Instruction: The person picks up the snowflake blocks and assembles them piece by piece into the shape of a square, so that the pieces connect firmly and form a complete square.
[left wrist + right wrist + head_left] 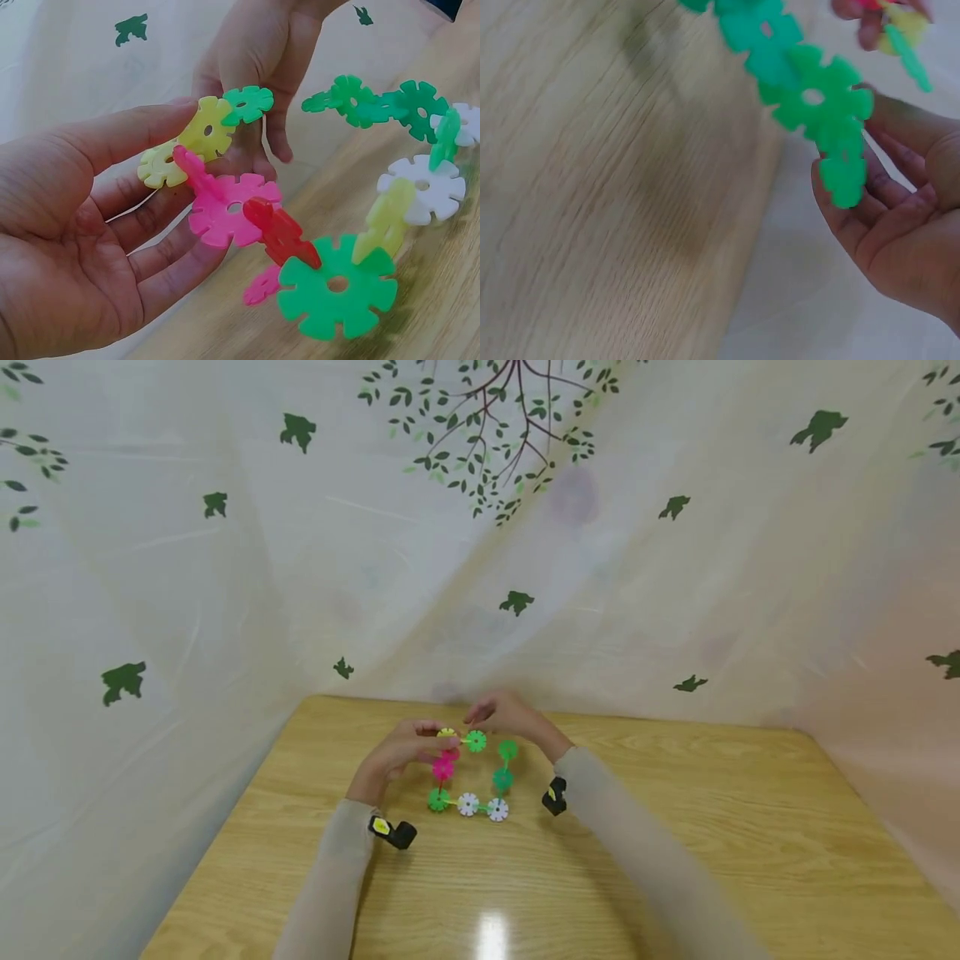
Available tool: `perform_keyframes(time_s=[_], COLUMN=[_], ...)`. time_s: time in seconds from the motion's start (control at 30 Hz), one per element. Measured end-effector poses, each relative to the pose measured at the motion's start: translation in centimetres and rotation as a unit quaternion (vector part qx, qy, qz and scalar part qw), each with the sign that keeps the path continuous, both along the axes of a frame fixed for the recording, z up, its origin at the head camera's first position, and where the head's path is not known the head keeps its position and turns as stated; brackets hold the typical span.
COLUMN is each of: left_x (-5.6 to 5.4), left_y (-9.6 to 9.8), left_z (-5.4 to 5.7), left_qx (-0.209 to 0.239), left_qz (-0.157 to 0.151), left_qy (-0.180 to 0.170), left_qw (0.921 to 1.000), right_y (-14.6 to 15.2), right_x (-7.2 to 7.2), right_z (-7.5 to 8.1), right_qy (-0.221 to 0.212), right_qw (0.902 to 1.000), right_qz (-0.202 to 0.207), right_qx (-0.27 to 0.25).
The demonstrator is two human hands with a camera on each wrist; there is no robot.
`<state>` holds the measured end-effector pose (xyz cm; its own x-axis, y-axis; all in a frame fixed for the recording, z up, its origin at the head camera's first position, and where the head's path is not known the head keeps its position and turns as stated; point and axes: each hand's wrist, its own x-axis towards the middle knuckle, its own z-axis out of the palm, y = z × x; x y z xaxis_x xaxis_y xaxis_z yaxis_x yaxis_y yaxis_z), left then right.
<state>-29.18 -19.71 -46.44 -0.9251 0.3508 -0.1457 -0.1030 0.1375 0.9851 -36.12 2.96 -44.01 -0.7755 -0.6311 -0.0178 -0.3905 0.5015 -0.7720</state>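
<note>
A chain of notched plastic snowflake discs hangs in an unclosed loop. My left hand (408,747) pinches it at the yellow disc (208,130) between thumb and fingers. Beyond that yellow disc sits a green disc (476,741) at one end. Pink discs (443,768), a green corner disc (438,800) and white discs (468,804) follow round, then green discs (502,778) up to the other end (844,176). My right hand (501,712) is behind the gap, its fingers loosely bent and nothing gripped; in the right wrist view the green end overlaps it.
The wooden table (675,827) lies under the hands. A pale curtain (600,610) printed with leaves and branches hangs behind its far edge. Small black cameras (555,797) are strapped on both wrists.
</note>
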Motion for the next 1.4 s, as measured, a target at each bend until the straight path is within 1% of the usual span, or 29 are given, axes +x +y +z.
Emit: perform_keyframes(time_s=[0.1,0.17,0.23,0.33,0.37,0.47,0.6,0.67,0.8,0.9,0.93,1.0,1.07,1.13,1.17,1.27,1.33,1.4], left_x=[-0.1,-0.2,-0.3,-0.3,-0.3,-0.3,-0.3,-0.3,-0.2,-0.2,-0.2,-0.2,-0.2,-0.2,-0.1,-0.1,0.0,0.0], left_y=[-0.1,-0.2,-0.2,-0.3,-0.4,-0.4,-0.4,-0.4,-0.2,-0.1,-0.1,-0.1,0.0,0.1,0.1,0.5,0.7,1.0], left_z=[0.0,-0.1,-0.2,-0.4,-0.4,-0.5,-0.6,-0.6,-0.4,-0.3,-0.3,-0.3,-0.4,-0.4,-0.4,-0.5,-0.6,-0.7], left_qx=[-0.002,-0.001,0.001,0.003,0.003,0.001,-0.003,-0.003,-0.003,-0.005,-0.006,-0.005,-0.006,-0.008,-0.011,-0.030,-0.047,-0.059], left_qz=[0.005,0.006,0.006,0.003,0.001,-0.003,-0.008,-0.007,-0.007,-0.011,-0.014,-0.015,-0.019,-0.020,-0.019,-0.014,-0.011,-0.013], left_qy=[-0.002,-0.002,-0.001,0.000,0.002,0.006,0.009,0.007,0.005,0.002,0.002,0.000,0.000,0.000,-0.002,-0.002,0.002,0.013], left_qw=[1.0000,1.0000,1.0000,1.0000,1.0000,1.0000,0.9999,0.9999,1.0000,0.9999,0.9999,0.9999,0.9998,0.9998,0.9997,0.9994,0.9988,0.9981], right_y=[-0.5,-0.8,-1.1,-1.6,-1.7,-1.9,-2.1,-2.2,-2.1,-1.8,-1.7,-1.5,-1.2,-0.9,-0.7,-0.2,0.1,0.5], right_x=[-0.8,-1.1,-1.3,-1.4,-1.4,-1.2,-0.9,-0.8,-0.8,-0.7,-0.7,-0.5,-0.3,-0.1,-0.1,-0.1,-0.2,-0.3], right_z=[-0.6,-0.9,-1.3,-2.0,-2.2,-2.8,-3.2,-3.3,-3.5,-3.6,-3.6,-3.4,-3.2,-3.0,-3.0,-2.9,-3.0,-3.0], right_qy=[-0.012,-0.006,0.012,0.057,0.066,0.074,0.073,0.081,0.103,0.119,0.120,0.107,0.086,0.053,0.035,-0.001,-0.014,-0.015], right_qw=[0.9980,0.9956,0.9927,0.9864,0.9845,0.9827,0.9857,0.9857,0.9818,0.9784,0.9779,0.9799,0.9838,0.9888,0.9911,0.9949,0.9962,0.9967], right_qz=[0.053,0.084,0.109,0.132,0.136,0.141,0.137,0.138,0.155,0.164,0.165,0.158,0.142,0.118,0.104,0.074,0.061,0.058], right_qx=[0.030,0.041,0.049,0.080,0.090,0.095,0.065,0.053,0.039,0.043,0.047,0.057,0.067,0.075,0.076,0.068,0.061,0.055])
